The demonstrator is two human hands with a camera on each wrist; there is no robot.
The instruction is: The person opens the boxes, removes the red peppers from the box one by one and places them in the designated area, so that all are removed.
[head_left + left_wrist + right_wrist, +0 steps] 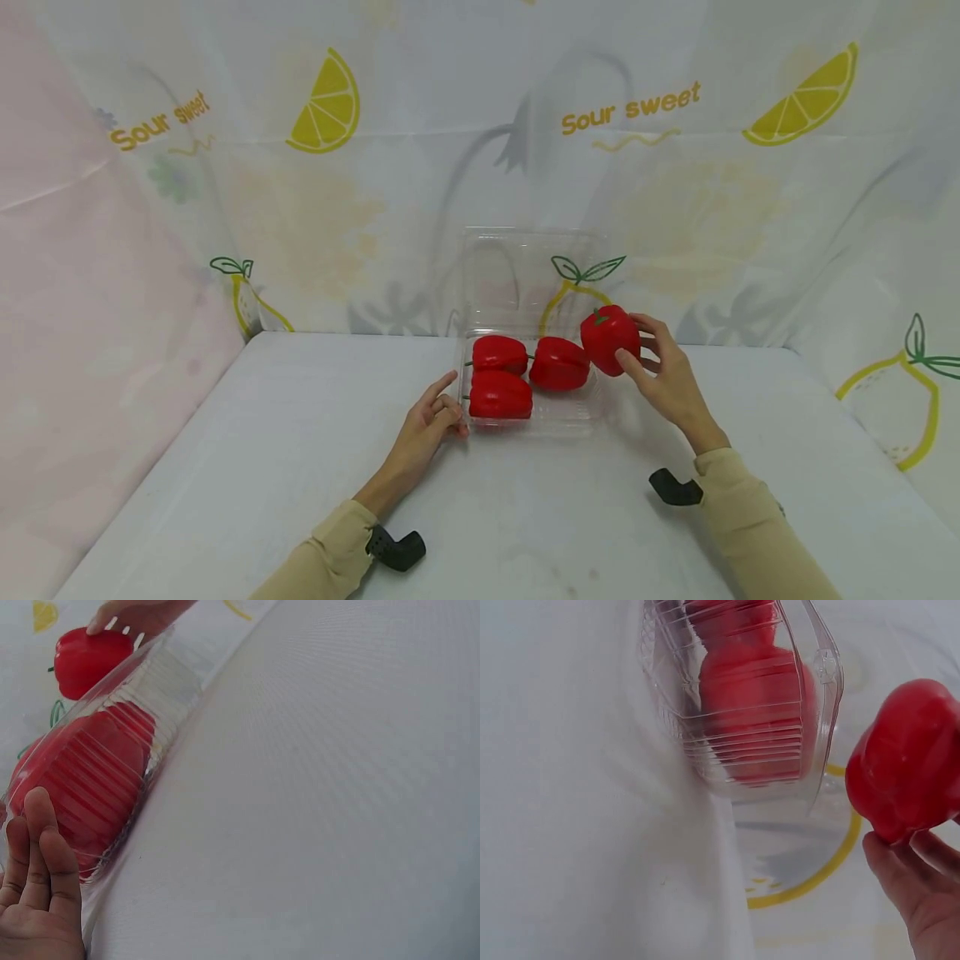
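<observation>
A clear plastic clamshell box (564, 414) stands on the table with its lid (491, 275) raised at the back. Inside lie three red bell peppers: two on the left, a back one (499, 353) and a front one (501, 395), and another (559, 364) to their right. My right hand (667, 379) grips a fourth red bell pepper (611, 339) by its side, above the box's right edge; its green stem shows in the head view. My left hand (427, 431) is at the box's left wall, its fingers (41, 825) fairly straight against the plastic in the left wrist view.
A white-covered table (225, 467) spreads around the box. Behind it hangs a pale cloth (420, 167) printed with lemons and lettering. Black wrist-worn devices, one at the left cuff (397, 550) and one at the right cuff (675, 488), stick out over the table.
</observation>
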